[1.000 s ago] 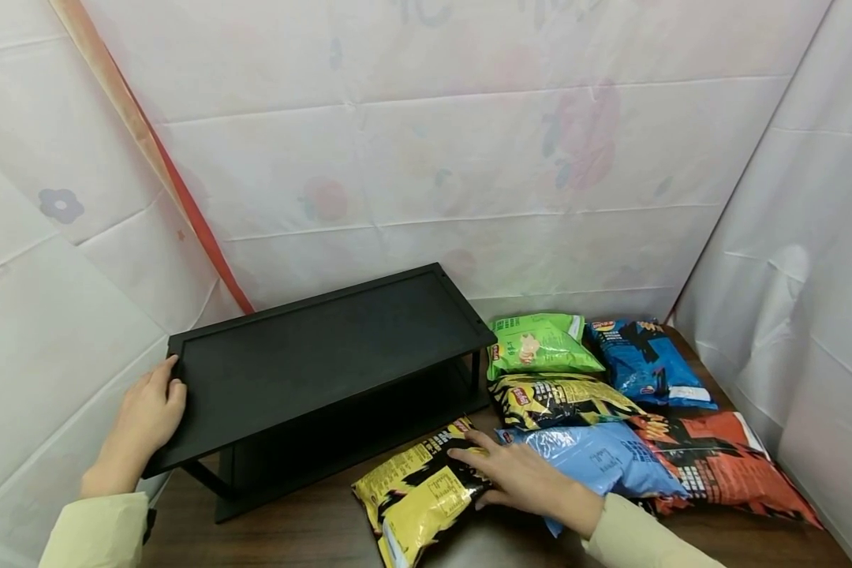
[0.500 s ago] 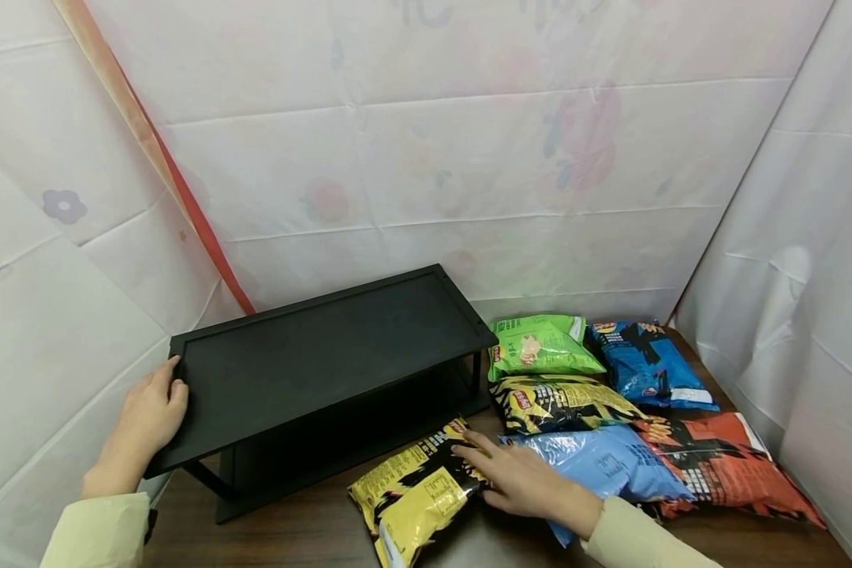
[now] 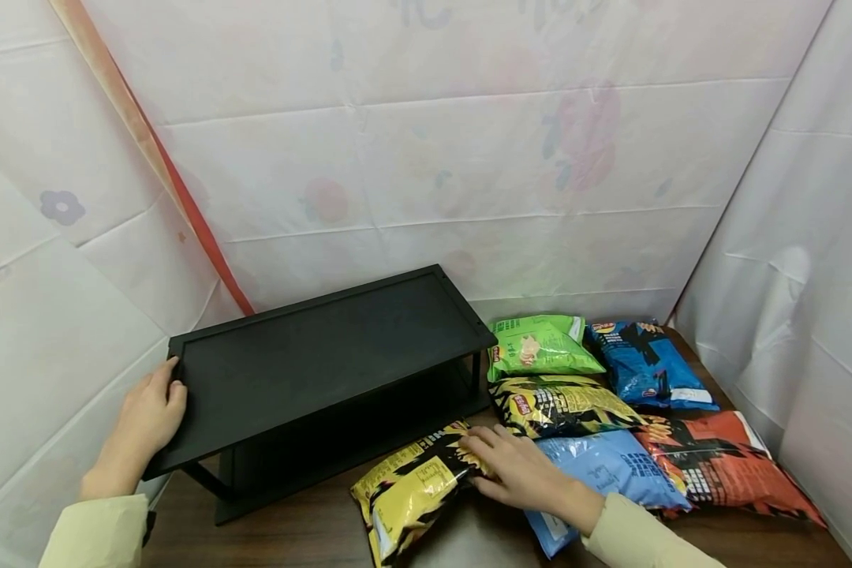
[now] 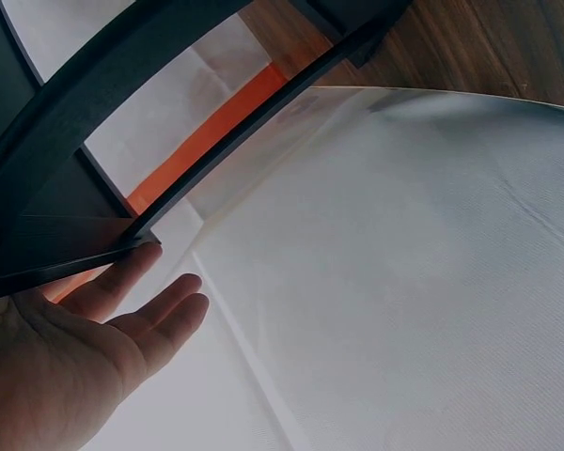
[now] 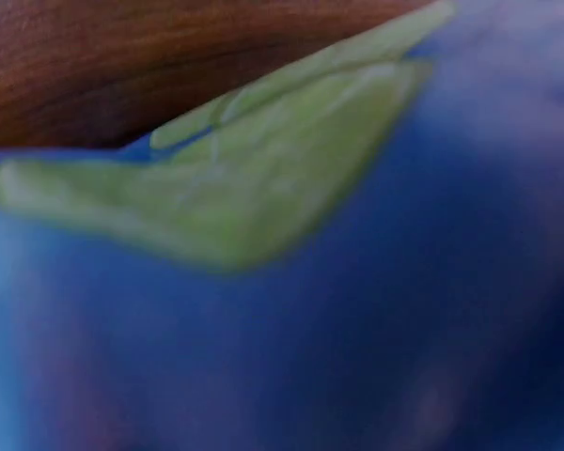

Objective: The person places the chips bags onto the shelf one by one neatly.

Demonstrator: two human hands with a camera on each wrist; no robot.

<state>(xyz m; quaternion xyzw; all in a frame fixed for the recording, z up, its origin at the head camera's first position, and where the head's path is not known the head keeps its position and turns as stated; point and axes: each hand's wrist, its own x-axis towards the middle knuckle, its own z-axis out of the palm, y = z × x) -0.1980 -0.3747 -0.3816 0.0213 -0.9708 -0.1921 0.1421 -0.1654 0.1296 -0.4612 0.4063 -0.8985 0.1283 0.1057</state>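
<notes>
A black two-tier shelf [image 3: 326, 355] stands on the wooden table. My left hand [image 3: 145, 414] holds its left edge, thumb on top; in the left wrist view, that hand [image 4: 85, 348] has a finger against the underside and other fingers extended beside it. My right hand [image 3: 514, 469] grips the right end of a yellow-and-black chip bag [image 3: 415, 493] lying in front of the shelf. Under the right wrist lies a light blue chip bag [image 3: 610, 465]. Blurred blue wrapping with a green patch [image 5: 226, 178] fills most of the right wrist view.
Right of the shelf lie a green chip bag [image 3: 539, 347], another yellow-and-black bag [image 3: 564, 402], a dark blue bag [image 3: 649, 363] and a red bag [image 3: 731, 465]. White printed cloth [image 3: 412, 158] hangs behind and at both sides.
My right fingers have drawn in on the yellow bag's end, and the bag has tilted slightly. The light blue bag has shifted toward the front. My left hand stays on the shelf.
</notes>
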